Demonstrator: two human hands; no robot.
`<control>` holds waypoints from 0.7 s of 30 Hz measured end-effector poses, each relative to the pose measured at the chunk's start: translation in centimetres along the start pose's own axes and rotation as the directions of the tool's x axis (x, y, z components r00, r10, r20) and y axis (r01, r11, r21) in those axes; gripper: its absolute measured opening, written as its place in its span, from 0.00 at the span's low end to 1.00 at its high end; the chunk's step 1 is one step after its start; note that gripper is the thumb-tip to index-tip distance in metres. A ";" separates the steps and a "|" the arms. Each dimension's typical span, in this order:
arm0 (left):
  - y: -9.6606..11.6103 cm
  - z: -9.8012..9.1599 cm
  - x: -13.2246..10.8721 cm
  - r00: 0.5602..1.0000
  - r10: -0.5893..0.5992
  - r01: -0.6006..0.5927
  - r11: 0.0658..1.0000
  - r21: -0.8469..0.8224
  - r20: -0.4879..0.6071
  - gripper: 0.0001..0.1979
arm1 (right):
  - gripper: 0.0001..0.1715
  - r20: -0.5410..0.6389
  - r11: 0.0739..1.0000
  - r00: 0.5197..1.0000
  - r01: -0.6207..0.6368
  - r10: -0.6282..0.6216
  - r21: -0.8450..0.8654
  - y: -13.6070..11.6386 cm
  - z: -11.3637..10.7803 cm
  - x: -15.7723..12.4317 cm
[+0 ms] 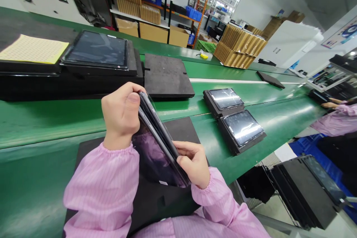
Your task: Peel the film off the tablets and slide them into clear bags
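Observation:
Between my hands is a dark tablet [154, 148], tilted on edge, its glossy face toward me. Its edge shows two layers with a gap between them; I cannot tell whether these are two tablets or one in parts. My left hand [120, 113] is closed around the upper left corner, thumb on top. Lower down, the fingers and thumb of my right hand [193, 161] pinch the right edge. Clear film sticks out along the far side. Beneath lies a black foam mat [182, 130], partly hidden by the tablet and my sleeves.
Another tablet [97, 50] rests on black foam beside a yellow label sheet [33, 50]. Nearby lies a black foam block [167, 74]. Two tablets [244, 126] sit on foam trays at right on the green conveyor [279, 109]. A cart [306, 189] holds stacked trays; a co-worker's pink sleeve [331, 119] is beyond.

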State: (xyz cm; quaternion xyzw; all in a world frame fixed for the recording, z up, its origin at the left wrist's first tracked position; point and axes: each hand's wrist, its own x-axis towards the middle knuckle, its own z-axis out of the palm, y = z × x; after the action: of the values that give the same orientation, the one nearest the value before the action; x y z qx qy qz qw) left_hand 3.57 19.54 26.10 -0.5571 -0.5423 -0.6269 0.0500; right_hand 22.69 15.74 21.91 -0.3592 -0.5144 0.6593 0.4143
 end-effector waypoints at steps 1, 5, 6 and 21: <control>0.0 0.0 0.0 1.000 -0.001 0.001 1.000 0.002 0.002 0.32 | 0.23 -0.013 1.000 1.000 -0.002 0.002 -0.004 0.0 0.0 0.0; 0.0 0.0 0.0 1.000 0.000 0.000 1.000 0.005 0.007 0.33 | 0.24 -0.006 1.000 1.000 -0.013 0.013 -0.023 -0.2 0.1 -0.1; 0.0 0.0 0.0 1.000 0.002 -0.002 1.000 0.006 0.009 0.33 | 0.26 0.006 1.000 1.000 -0.012 0.012 -0.025 -0.2 0.0 -0.1; -0.2 0.1 -0.1 1.000 -0.017 0.017 1.000 0.002 0.008 0.33 | 0.22 0.027 1.000 1.000 0.002 -0.002 -0.029 0.3 -0.3 -0.2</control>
State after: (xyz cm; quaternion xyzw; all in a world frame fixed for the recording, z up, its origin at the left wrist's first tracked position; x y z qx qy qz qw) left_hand 3.50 19.69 25.89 -0.5550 -0.5477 -0.6247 0.0432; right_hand 22.95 15.65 21.61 -0.3559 -0.5298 0.6560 0.4029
